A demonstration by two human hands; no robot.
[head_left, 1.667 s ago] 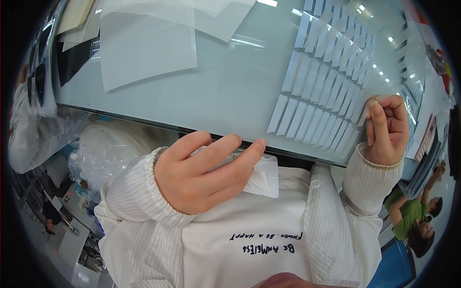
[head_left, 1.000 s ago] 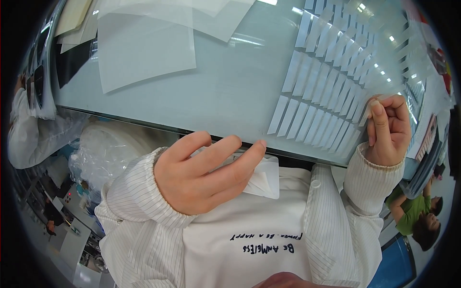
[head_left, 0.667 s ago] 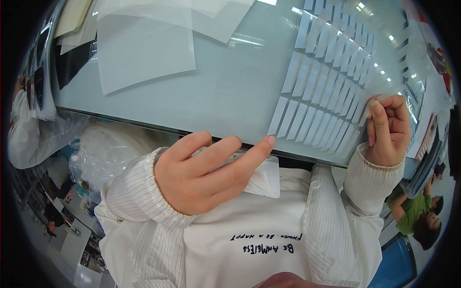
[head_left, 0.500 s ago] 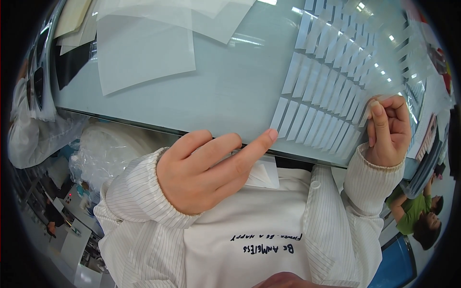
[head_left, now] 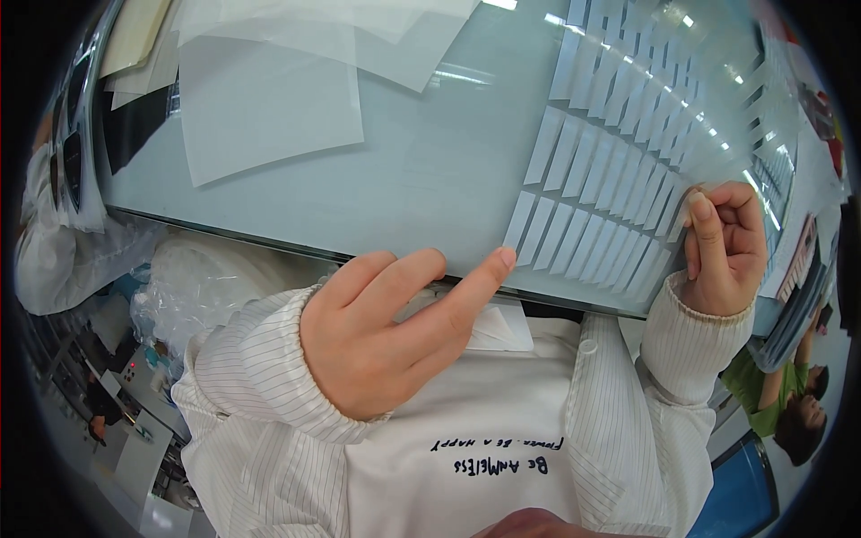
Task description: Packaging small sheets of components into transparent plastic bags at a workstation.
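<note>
While our left hand (head_left: 381, 336) hovers at the near edge of the glass table (head_left: 430, 170), index finger stretched out and its tip touching the lowest white strip (head_left: 520, 220), our right hand (head_left: 722, 251) pinches the edge of the strip rows (head_left: 619, 170) between thumb and fingers. Loose translucent sheets (head_left: 265, 112) lie farther back left; a crinkled plastic bag (head_left: 211, 282) sits below the table edge.

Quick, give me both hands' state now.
Left hand: open, empty, fingertip at the glass table edge.
Right hand: pinched shut on a white strip.
</note>
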